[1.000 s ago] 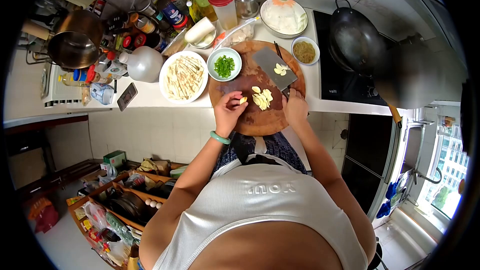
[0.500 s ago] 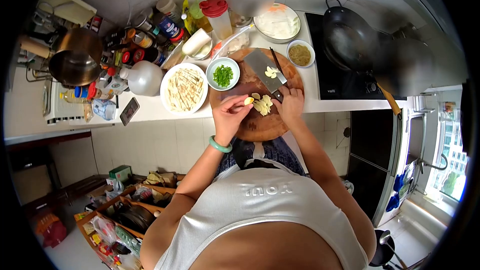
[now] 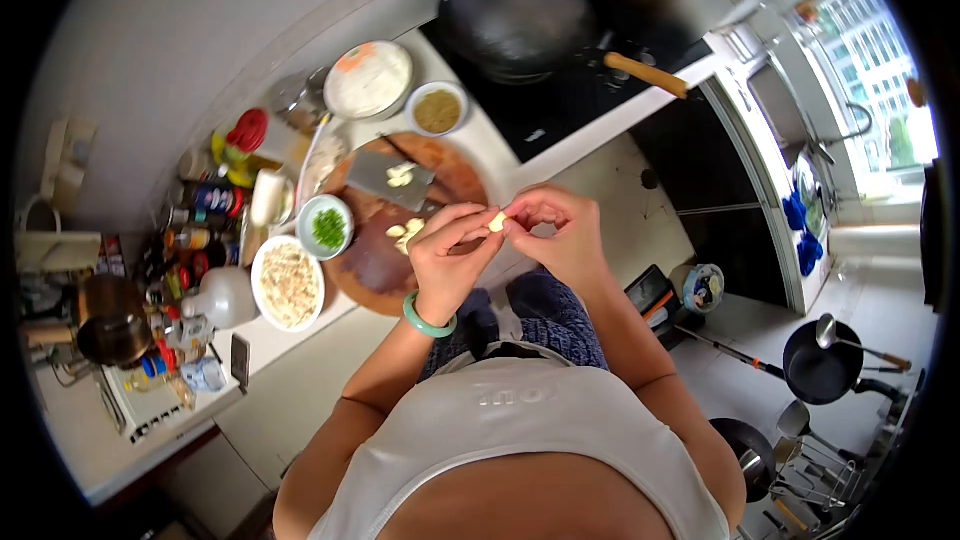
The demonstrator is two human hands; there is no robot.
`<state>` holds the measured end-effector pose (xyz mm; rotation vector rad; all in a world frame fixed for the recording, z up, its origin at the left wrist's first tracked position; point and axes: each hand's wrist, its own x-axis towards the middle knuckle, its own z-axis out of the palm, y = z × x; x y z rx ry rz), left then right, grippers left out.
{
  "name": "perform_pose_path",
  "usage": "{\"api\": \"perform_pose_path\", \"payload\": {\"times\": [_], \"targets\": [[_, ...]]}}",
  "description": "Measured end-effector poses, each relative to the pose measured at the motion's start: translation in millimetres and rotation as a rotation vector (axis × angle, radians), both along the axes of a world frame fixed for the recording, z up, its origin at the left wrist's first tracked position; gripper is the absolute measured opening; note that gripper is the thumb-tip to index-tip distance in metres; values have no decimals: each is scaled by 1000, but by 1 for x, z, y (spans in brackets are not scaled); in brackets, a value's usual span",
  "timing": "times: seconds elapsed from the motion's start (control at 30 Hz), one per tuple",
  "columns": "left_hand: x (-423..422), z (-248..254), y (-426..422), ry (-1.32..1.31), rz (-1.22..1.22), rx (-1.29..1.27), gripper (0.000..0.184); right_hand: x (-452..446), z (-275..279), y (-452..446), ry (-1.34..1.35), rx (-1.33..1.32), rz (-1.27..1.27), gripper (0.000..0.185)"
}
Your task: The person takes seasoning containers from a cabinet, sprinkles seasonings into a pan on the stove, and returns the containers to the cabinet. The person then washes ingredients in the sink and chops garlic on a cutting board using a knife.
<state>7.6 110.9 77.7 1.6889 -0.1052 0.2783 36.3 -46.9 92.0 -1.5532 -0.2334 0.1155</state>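
A pale garlic clove is pinched between the fingertips of both hands, beyond the board's right edge. My left hand, with a green bangle at the wrist, grips it from the left. My right hand closes on it from the other side. Behind them, a cleaver lies flat on the round wooden cutting board, garlic slices on its blade. More cut garlic sits on the board, partly hidden by my left hand. The cleaver's handle is mostly hidden too.
Left of the board stand a bowl of chopped greens and a white bowl of pale strips. Behind it are a small bowl of brownish paste and a larger white bowl. A dark wok rests on the black stove.
My right hand has left the cleaver and joined my left hand at the garlic clove. Both hands are now off the board's right side. The view has turned toward the right.
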Motion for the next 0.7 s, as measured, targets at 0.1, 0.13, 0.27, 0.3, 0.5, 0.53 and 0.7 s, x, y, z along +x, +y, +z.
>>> {"api": "perform_pose_path", "payload": {"times": [0.1, 0.13, 0.27, 0.3, 0.5, 0.53, 0.7], "targets": [[15, 5, -62, -33, -74, -46, 28, 5, 10, -66, 24, 39, -46, 13], [21, 5, -83, -67, -98, 26, 29, 7, 9, -90, 20, 85, -59, 14], [46, 8, -190, -51, -205, -82, 29, 20, 15, -200, 105, 96, -124, 13], [53, 8, -217, -61, -237, -88, 29, 22, 19, -227, 129, 82, -148, 12], [98, 19, -356, -7, -425, -155, 30, 32, 25, -363, 92, 139, -325, 14], [105, 20, -374, -3, -467, -155, 30, 35, 26, -381, 64, 228, -343, 16], [158, 20, -477, 9, -655, -224, 25, 57, 18, -467, -15, 311, -510, 18]]}}
